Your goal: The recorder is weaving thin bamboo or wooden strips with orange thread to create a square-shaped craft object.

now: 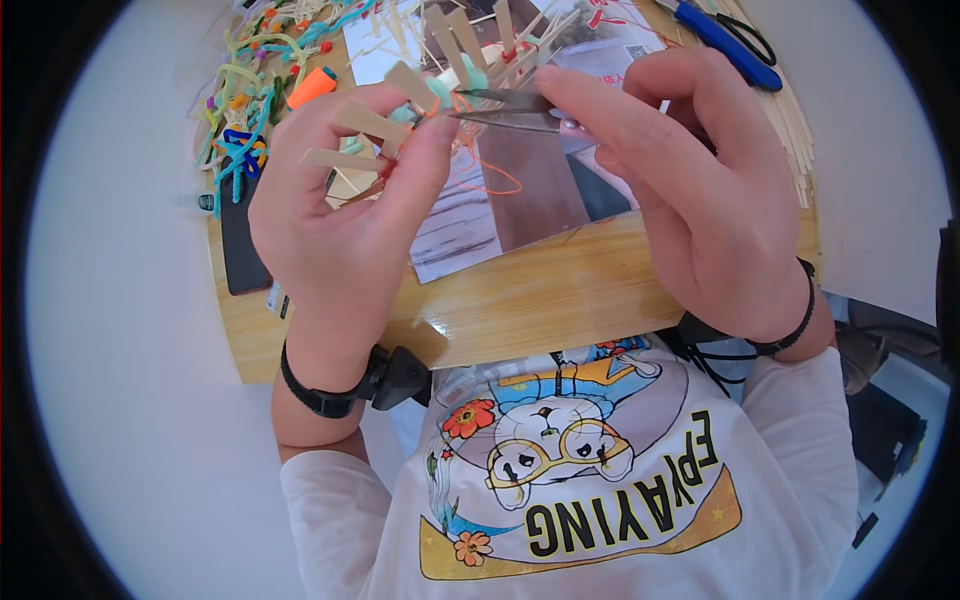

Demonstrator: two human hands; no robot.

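Observation:
My left hand [335,200] is closed on a craft piece of flat wooden sticks [410,88] tied with thread, its sticks fanning out past my fingers. Pale green bits show among the sticks. In my right hand [700,180] is a pair of small scissors [512,101], its two blades parted and pointing left. The blade tips reach the craft piece beside my left thumb, where an orange thread [500,172] hangs in a loop. My right fingers hide the scissors' handles.
A printed sheet [455,240] lies under my hands on the wooden table [520,310]. Coloured fuzzy stems [235,100] and an orange cylinder [312,88] are at the left, near a dark flat object [240,240]. Blue-handled pliers [735,55] and thin sticks [795,130] lie at the right.

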